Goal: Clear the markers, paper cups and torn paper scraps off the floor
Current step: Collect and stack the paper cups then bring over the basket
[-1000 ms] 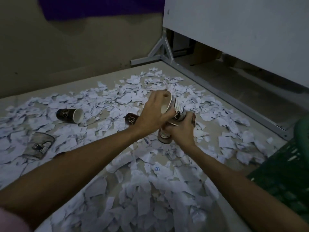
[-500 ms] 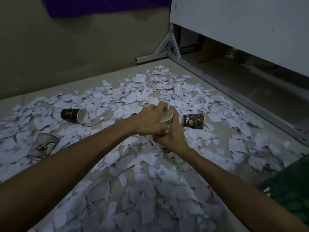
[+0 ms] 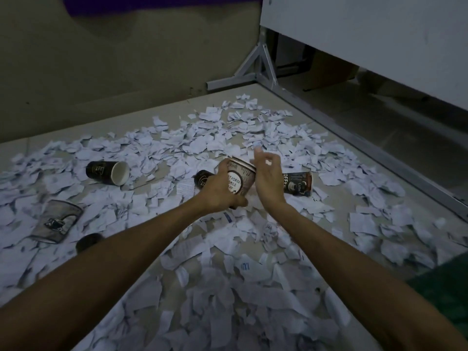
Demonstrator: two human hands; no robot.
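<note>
Above the floor (image 3: 76,138), left hand (image 3: 222,191) grips brown printed paper cup (image 3: 240,179), possibly stacked; right hand (image 3: 268,178) open; white torn paper scraps (image 3: 228,287) and black paper cup (image 3: 107,172) remain.

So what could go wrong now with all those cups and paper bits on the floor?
1. Only the left hand grips the brown cup; the right hand is open beside it, so the cup might slip.
2. The red coffee cup and black cup lie on their sides and could roll if bumped.
3. Paper scraps cover the floor, so they may scatter or hide small things.
</note>
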